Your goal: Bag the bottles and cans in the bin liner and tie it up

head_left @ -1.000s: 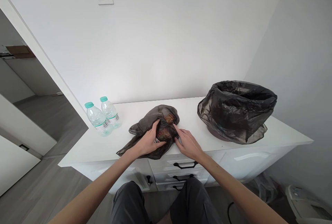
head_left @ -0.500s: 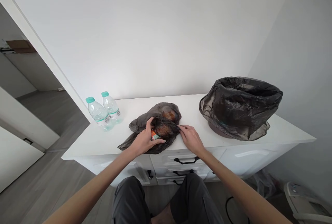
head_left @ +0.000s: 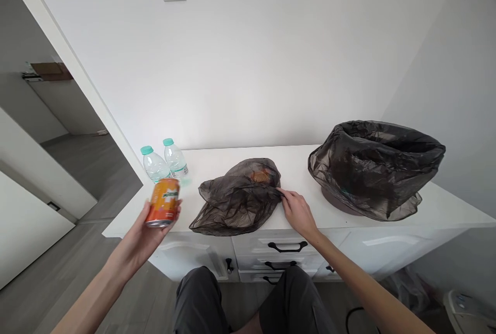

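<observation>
An orange drink can point(head_left: 163, 204) is held upright, slightly tilted, in my left hand point(head_left: 149, 231), raised in front of the cabinet's left end. My right hand point(head_left: 297, 212) pinches the right edge of a crumpled, see-through black plastic bag point(head_left: 236, 202) lying on the white cabinet top. Something orange-brown point(head_left: 260, 175) shows through the bag's upper right part; its kind I cannot make out. Just behind the can stand two clear plastic bottles with teal caps, a left bottle point(head_left: 155, 166) partly covered by it and a right bottle point(head_left: 175, 157).
A bin point(head_left: 337, 201) lined with a larger black bag point(head_left: 372, 174) stands on the right of the cabinet top point(head_left: 217, 156). Drawers with black handles point(head_left: 287, 247) face my knees. A doorway opens at the left, and a white wall rises behind.
My left hand has drawn the can out of the black bag and carried it left, near the bottles. My right hand still grips the bag's edge. The view has shifted slightly.
</observation>
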`<state>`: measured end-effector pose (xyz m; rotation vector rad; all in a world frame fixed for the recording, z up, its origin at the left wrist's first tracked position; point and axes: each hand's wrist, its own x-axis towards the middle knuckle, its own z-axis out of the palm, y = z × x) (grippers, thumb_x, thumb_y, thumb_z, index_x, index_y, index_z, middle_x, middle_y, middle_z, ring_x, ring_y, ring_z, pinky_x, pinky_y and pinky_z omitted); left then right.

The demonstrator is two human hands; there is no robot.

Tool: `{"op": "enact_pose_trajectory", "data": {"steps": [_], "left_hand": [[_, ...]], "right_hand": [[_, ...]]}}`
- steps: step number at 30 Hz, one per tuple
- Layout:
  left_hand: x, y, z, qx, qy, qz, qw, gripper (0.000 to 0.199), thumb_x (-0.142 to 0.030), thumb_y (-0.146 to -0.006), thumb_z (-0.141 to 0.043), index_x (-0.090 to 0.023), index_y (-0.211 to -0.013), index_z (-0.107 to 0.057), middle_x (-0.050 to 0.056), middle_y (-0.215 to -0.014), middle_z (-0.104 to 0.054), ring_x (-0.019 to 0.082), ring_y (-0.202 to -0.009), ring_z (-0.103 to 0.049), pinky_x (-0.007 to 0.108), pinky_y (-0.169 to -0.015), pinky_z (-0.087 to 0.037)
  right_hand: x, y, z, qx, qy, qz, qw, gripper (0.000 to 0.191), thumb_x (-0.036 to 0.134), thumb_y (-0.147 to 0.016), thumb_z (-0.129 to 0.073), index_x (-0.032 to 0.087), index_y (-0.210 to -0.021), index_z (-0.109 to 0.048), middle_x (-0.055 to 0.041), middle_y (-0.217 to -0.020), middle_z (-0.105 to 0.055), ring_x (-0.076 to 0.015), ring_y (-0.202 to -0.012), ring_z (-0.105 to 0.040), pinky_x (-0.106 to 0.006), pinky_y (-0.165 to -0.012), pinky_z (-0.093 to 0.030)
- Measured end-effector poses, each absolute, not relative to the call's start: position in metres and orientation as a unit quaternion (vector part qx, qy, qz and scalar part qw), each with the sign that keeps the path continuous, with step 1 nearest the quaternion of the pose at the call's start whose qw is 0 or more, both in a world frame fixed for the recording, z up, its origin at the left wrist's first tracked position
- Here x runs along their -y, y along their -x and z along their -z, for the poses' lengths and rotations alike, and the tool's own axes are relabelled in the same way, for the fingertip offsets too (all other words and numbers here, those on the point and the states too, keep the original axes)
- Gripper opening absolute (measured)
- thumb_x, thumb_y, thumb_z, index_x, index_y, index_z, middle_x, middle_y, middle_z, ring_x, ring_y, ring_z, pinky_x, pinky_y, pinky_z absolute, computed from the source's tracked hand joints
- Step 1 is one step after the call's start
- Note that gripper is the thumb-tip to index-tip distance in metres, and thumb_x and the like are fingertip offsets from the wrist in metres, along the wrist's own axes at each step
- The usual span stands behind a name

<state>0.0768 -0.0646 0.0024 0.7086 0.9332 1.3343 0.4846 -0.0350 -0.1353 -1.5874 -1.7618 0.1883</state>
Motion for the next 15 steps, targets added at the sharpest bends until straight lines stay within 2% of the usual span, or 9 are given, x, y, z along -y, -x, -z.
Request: {"op": "enact_pose_trajectory", "data": {"steps": [2,5,10,15], "left_hand": [[0.067,-0.052,0.003,-0.436,-0.3,-0.621,0.578,0.042,-0.033,-0.101,-0.058,-0.017,-0.14,-0.062,0.016,-0.133,-0.07,0.024,-0.116,-0.071,0.033,-0.097,-0.062],[0.068,-0.022,0.012,-0.524,-0.34,-0.596,0.505,0.038,-0.036,-0.094,-0.069,-0.015,-0.125,-0.07,0.014,-0.13,-0.072,0.025,-0.119,-0.069,0.031,-0.101,-0.058],[0.06,0.003,0.024,-0.611,-0.464,-0.526,0.366,0.067,-0.052,-0.072,-0.087,-0.024,-0.129,-0.065,0.009,-0.132,-0.072,0.033,-0.131,-0.061,0.05,-0.118,-0.042],[0.04,0.006,0.033,-0.655,-0.483,-0.52,0.26,0.088,-0.052,-0.061,-0.091,-0.023,-0.136,-0.055,0.012,-0.14,-0.065,0.034,-0.131,-0.061,0.052,-0.112,-0.048]], "right_hand": [[0.035,-0.484,0.137,0.691,0.616,-0.071,0.371,0.045,0.025,-0.104,-0.035,0.021,-0.142,-0.06,-0.012,-0.127,-0.071,-0.0278,-0.117,-0.063,-0.045,-0.101,-0.049],[0.035,-0.484,0.141,0.697,0.613,-0.066,0.367,0.045,0.026,-0.104,-0.035,0.022,-0.142,-0.06,-0.0119,-0.127,-0.07,-0.028,-0.118,-0.062,-0.045,-0.101,-0.049],[0.035,-0.483,0.146,0.696,0.618,-0.061,0.36,0.045,0.029,-0.104,-0.035,0.023,-0.141,-0.06,-0.0114,-0.128,-0.07,-0.0278,-0.119,-0.062,-0.044,-0.101,-0.049],[0.038,-0.48,0.142,0.695,0.621,-0.068,0.356,0.046,0.03,-0.105,-0.034,0.022,-0.142,-0.059,-0.0114,-0.129,-0.069,-0.0275,-0.119,-0.062,-0.044,-0.101,-0.05]]}}
